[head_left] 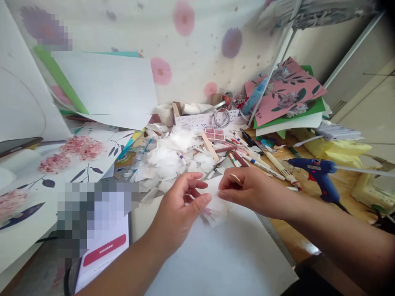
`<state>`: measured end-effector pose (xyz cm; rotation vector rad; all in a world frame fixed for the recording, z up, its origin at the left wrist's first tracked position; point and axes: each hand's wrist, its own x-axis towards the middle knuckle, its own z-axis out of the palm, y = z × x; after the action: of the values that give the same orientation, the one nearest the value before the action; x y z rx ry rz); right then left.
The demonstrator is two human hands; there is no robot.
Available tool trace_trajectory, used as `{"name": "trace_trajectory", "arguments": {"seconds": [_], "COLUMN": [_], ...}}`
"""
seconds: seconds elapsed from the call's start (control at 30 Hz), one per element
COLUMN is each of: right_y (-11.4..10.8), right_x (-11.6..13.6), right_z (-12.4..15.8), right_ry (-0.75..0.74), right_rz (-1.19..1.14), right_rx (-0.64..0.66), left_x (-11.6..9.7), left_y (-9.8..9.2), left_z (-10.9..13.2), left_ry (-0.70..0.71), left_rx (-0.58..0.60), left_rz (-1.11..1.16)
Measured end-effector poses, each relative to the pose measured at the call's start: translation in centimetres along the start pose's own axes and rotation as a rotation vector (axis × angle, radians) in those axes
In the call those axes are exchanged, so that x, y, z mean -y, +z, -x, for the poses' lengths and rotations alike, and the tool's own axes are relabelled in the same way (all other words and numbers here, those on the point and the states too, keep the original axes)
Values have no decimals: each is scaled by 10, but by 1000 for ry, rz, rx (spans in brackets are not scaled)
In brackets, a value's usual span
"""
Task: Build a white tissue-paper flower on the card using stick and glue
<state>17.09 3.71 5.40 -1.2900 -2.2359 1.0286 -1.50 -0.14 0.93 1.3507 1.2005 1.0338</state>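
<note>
My left hand (182, 201) hovers over a large white sheet of paper (228, 255), its fingers curved and the thumb apart from them, with nothing plainly held. Close by on the right, my right hand (247, 189) is closed in a pinch. A small pale tip shows at its curled fingers, but I cannot make out what they grip. Below and between the hands lie thin, white-and-pink translucent petals (211, 216) on the sheet; they are partly blurred. Just beyond the fingers is a heap of white tissue scraps (168, 154).
A wooden craft stick (210, 146), a pink palette (215, 134) and several pens lie behind the hands. A blue glue gun (321, 170) is at right. A phone (106, 242) lies at left near flower pictures (83, 149). Paper cups (166, 115) stand at the back.
</note>
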Motion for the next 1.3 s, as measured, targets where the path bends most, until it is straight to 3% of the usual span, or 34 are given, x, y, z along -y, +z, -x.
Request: {"name": "trace_trajectory", "arguments": {"seconds": [0.23, 0.47, 0.57, 0.87, 1.3], "right_y": [0, -20, -13, 5, 12], "right_x": [-11, -24, -19, -17, -21], "right_z": [2, 16, 22, 27, 14], "right_ry": [-39, -108, -121, -178, -147], "right_rz": [-116, -183, -213, 103, 249], "right_rx": [14, -196, -148, -73, -30], "left_x": [2, 4, 7, 14, 9], "left_y": [5, 18, 19, 18, 9], "left_z": [-3, -8, -10, -15, -11], "left_ry": [-62, -125, -79, -33, -39], "left_rx": [26, 53, 25, 18, 16], "left_rz": [-187, -399, -492, -582, -532]}}
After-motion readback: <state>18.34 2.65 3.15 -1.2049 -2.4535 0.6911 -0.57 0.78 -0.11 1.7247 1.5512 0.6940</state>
